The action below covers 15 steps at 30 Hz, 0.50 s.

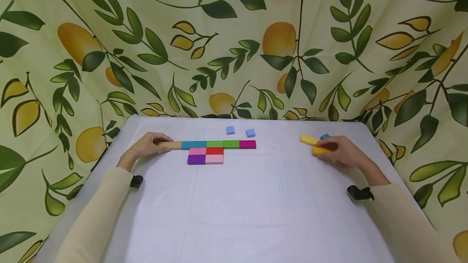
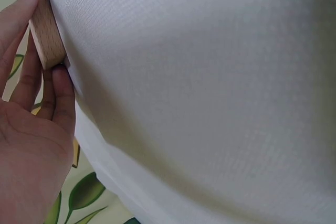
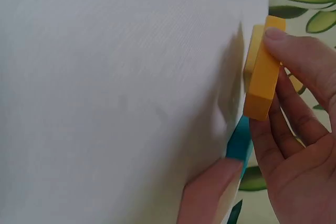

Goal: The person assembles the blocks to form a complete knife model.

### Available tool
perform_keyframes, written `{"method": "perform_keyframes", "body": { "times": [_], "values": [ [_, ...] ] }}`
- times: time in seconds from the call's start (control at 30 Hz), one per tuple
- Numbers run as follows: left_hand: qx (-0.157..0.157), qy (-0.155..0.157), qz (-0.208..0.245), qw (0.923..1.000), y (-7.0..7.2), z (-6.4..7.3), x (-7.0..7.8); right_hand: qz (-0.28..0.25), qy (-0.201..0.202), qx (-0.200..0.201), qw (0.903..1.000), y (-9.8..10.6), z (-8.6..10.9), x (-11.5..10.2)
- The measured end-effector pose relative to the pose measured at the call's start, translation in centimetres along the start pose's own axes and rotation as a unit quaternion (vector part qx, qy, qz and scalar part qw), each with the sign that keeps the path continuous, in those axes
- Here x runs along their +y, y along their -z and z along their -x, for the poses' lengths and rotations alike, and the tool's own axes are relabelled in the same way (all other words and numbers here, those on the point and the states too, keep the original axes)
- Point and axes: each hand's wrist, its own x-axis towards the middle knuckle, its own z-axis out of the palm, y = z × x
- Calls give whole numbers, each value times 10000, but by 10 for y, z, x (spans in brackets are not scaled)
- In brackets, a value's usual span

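My left hand (image 1: pixel 148 145) grips a plain wooden block (image 1: pixel 171 145) at the left end of a row of flat blocks. The left wrist view shows the thumb on one face of the bare wood (image 2: pixel 46 24) and fingers behind and below it. Rightward from it the row runs teal (image 1: pixel 193 145), green (image 1: pixel 214 144), green again and magenta (image 1: pixel 247 144). At the right of the table, my right hand (image 1: pixel 341 151) pinches an orange-yellow block (image 3: pixel 262 77) between thumb and fingers. A paler yellow block (image 1: pixel 308 139) and a partly hidden teal block (image 1: pixel 324 136) lie beside that hand.
Pink (image 1: pixel 197 151), red (image 1: pixel 214 150), purple (image 1: pixel 196 159) and light pink (image 1: pixel 214 159) blocks lie against the row's near side. Two small blue blocks (image 1: pixel 230 130) sit behind it. A pinkish-brown shape (image 3: pixel 207 190) is below the right hand. Leaf-patterned cloth hangs behind the white-covered table (image 1: pixel 237 214).
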Motion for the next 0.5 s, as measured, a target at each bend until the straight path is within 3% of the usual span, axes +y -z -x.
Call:
{"method": "perform_keyframes", "body": {
  "times": [0.17, 0.4, 0.5],
  "values": [
    [-38, -18, 116, 9999, 0, 0, 1, -464, 339, -45, 9983, -9, -9, -8],
    [-23, 129, 43, 9999, 1, 0, 1, -496, 859, -203, 9949, -29, -32, -27],
    [-26, 58, 28, 10000, 1, 0, 2, -648, 924, -314, 9931, -37, -38, -37]
  ]
}}
